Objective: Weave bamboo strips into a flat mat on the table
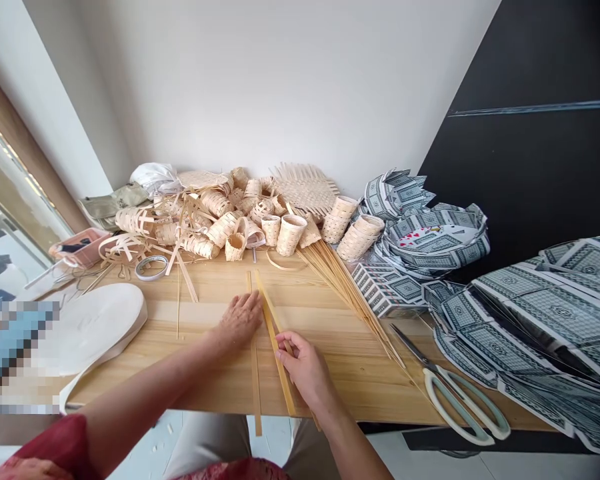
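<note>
While the right hand (305, 367) pinches one bamboo strip (274, 343) near its middle, the left hand (240, 320) presses flat on a neighbouring strip (255, 373); both strips lie lengthwise on the wooden table (330, 320), scissors (450, 390) well right.

A light wooden table (340, 373) stands against a plain white wall (280, 87), evenly lit by soft daylight. At the left runs a window (0, 200) with a brown frame, and at the right a black panel (540, 133) rises behind the table. Pale floor (275, 440) shows below the table's near edge.
</note>
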A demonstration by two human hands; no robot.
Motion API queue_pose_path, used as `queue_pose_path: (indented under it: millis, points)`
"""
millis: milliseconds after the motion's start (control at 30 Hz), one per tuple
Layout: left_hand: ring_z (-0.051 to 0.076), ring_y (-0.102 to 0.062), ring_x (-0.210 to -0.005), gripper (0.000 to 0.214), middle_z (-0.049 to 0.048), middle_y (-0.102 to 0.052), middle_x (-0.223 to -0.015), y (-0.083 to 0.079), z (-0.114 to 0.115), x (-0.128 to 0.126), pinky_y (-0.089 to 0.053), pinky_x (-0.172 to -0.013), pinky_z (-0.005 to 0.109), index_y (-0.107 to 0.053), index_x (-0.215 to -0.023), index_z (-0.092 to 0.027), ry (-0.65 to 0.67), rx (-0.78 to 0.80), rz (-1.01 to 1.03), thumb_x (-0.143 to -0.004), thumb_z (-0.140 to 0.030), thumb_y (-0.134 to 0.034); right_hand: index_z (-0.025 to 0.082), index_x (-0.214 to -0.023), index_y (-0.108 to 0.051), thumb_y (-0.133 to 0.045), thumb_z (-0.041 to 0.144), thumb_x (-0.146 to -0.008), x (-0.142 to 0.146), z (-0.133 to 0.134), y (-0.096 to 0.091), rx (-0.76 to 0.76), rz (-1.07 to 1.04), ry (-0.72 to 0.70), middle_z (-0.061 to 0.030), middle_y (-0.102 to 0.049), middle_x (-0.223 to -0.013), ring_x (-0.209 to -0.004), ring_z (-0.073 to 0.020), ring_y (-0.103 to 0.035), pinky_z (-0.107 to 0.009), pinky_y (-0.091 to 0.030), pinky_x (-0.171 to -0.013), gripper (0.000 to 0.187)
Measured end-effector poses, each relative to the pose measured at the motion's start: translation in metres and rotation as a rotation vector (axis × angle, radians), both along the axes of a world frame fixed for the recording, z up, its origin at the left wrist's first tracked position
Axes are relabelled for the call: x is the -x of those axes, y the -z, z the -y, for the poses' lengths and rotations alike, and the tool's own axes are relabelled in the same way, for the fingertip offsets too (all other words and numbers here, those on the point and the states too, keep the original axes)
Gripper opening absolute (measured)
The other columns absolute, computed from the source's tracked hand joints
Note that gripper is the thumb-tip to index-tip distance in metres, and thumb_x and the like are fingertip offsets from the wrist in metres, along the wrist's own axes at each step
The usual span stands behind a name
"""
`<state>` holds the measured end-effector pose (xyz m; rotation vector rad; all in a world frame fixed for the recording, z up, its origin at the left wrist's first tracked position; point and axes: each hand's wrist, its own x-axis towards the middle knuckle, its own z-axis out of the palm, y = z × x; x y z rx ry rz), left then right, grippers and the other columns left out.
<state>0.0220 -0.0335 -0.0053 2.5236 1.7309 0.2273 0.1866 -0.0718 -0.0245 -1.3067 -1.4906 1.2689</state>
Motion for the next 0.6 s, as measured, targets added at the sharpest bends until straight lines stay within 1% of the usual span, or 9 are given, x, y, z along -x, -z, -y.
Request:
queue_pose_path:
  millis: [100,167,233,300,400,533,600]
  points:
    - [0.026,-0.041,-0.113,0.033,0.0112,-0.044,-0.127,-0.003,0.002,-0.004,-0.033,-0.093,0.042,-0.046,-0.114,-0.015,0.031,-0.043,-0.055,-0.083,-0.012,-0.035,0.019,-0.078,-0.06,-0.052,0.025,-0.065,0.001,0.0,0.0,-0.01,0.011,-0.014,0.0025,-0.05,-0.059,-0.041,-0.008,-0.035,-0.019,-0.025,-0.036,0.016]
    - [0.025,-0.043,-0.109,0.03,0.0097,-0.05,-0.119,-0.005,0.003,-0.005,-0.036,-0.09,0.041,-0.05,-0.109,-0.016,0.047,-0.06,-0.079,-0.083,-0.011,-0.035,0.018,-0.077,-0.059,-0.052,0.025,-0.064,0.002,0.0,0.0,-0.001,0.006,-0.023,0.0031,-0.049,-0.057,-0.04,-0.0081,-0.035,-0.019,-0.025,-0.036,0.016]
    - [0.024,-0.044,-0.108,0.027,0.0091,-0.053,-0.113,-0.006,0.003,-0.004,-0.037,-0.089,0.04,-0.051,-0.107,-0.016,0.056,-0.071,-0.092,-0.084,-0.013,-0.037,0.019,-0.076,-0.059,-0.052,0.025,-0.063,0.002,0.001,0.0,0.014,-0.009,-0.027,0.0033,-0.049,-0.056,-0.04,-0.0081,-0.036,-0.019,-0.025,-0.036,0.016]
    - [0.024,-0.043,-0.11,0.026,0.0086,-0.053,-0.115,-0.006,0.004,-0.002,-0.036,-0.091,0.039,-0.05,-0.109,-0.017,0.066,-0.08,-0.094,-0.085,-0.019,-0.039,0.019,-0.076,-0.059,-0.052,0.024,-0.063,0.003,0.001,-0.001,0.023,-0.017,-0.033,0.0035,-0.049,-0.056,-0.04,-0.008,-0.036,-0.019,-0.025,-0.036,0.016]
    - [0.024,-0.038,-0.117,0.03,0.0087,-0.05,-0.121,-0.003,0.005,0.002,-0.033,-0.095,0.04,-0.048,-0.114,-0.018,0.079,-0.093,-0.091,-0.086,-0.029,-0.042,0.019,-0.077,-0.06,-0.052,0.023,-0.064,0.003,0.001,0.0,0.026,-0.005,-0.055,0.0032,-0.051,-0.058,-0.04,-0.0078,-0.036,-0.018,-0.025,-0.036,0.016]
    - [0.023,-0.037,-0.12,0.036,0.0087,-0.049,-0.124,0.002,0.006,0.005,-0.03,-0.098,0.04,-0.044,-0.12,-0.018,0.088,-0.109,-0.05,-0.086,-0.03,-0.045,0.019,-0.078,-0.06,-0.052,0.025,-0.066,-0.001,0.0,0.001,0.015,-0.009,-0.09,0.0026,-0.053,-0.059,-0.043,-0.0099,-0.043,-0.019,-0.028,-0.036,0.015]
    - [0.023,-0.038,-0.12,0.038,0.0088,-0.049,-0.126,0.005,0.007,0.006,-0.03,-0.098,0.04,-0.044,-0.121,-0.018,0.092,-0.11,-0.034,-0.085,-0.029,-0.046,0.02,-0.086,-0.061,-0.051,0.028,-0.07,-0.005,-0.001,-0.002,-0.014,-0.01,-0.049,0.0014,-0.054,-0.06,-0.046,-0.0125,-0.049,-0.02,-0.031,-0.037,0.02]
